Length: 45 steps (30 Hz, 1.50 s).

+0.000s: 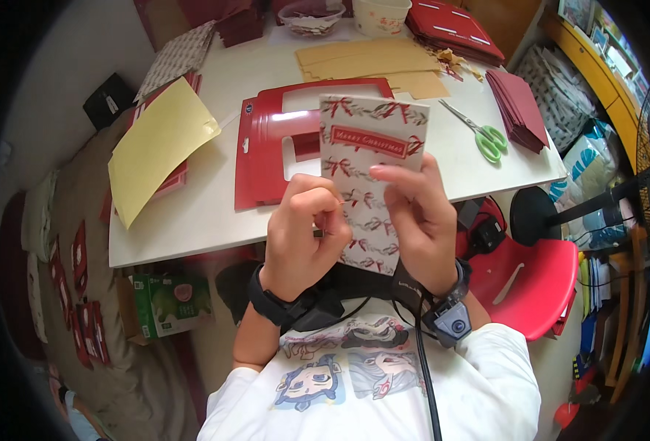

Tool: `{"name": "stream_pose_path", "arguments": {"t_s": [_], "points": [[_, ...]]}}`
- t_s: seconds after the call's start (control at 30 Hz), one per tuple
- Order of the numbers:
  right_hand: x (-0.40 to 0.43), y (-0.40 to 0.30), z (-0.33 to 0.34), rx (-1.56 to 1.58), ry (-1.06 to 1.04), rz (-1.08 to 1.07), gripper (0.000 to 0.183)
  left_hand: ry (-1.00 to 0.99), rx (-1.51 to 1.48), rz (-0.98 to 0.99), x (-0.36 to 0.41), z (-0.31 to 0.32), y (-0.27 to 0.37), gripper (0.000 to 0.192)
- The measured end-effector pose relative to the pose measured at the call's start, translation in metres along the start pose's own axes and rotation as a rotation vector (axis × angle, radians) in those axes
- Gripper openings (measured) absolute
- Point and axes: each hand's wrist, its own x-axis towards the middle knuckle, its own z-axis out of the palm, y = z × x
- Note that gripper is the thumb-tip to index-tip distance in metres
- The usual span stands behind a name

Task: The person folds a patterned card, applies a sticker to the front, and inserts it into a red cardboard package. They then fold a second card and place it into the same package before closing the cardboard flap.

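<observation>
My right hand holds a white Christmas card upright along its right edge, with the thumb across its front. Red bows and grey-green garlands cover the card, and a red greeting banner sits near its top. At the card's lower left edge, my left hand has its fingertips pinched together. Something thin and tiny shows at those fingertips, too small to name. Behind the card, a red die-cut card package with window openings lies on the white table; the card hides part of it.
A yellow sheet rests over red packages at left. Green-handled scissors and dark red envelopes lie at right. Kraft paper sheets, a clear bowl and a white tub are farther back. A red chair stands below.
</observation>
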Motion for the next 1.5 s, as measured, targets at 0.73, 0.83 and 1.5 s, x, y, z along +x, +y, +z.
{"name": "stream_pose_path", "arguments": {"t_s": [0.73, 0.83, 1.5], "points": [[0.005, 0.015, 0.008, 0.086, 0.007, 0.013, 0.01, 0.021, 0.29, 0.025, -0.002, -0.009, 0.002, 0.033], [0.005, 0.017, 0.006, 0.208, -0.001, 0.102, 0.008, 0.001, 0.392, 0.024, -0.007, -0.007, -0.006, 0.038], [0.218, 0.164, -0.185, -1.079, 0.1, 0.354, 0.034, 0.283, 0.232, -0.085, 0.002, -0.015, -0.011, 0.023]]}}
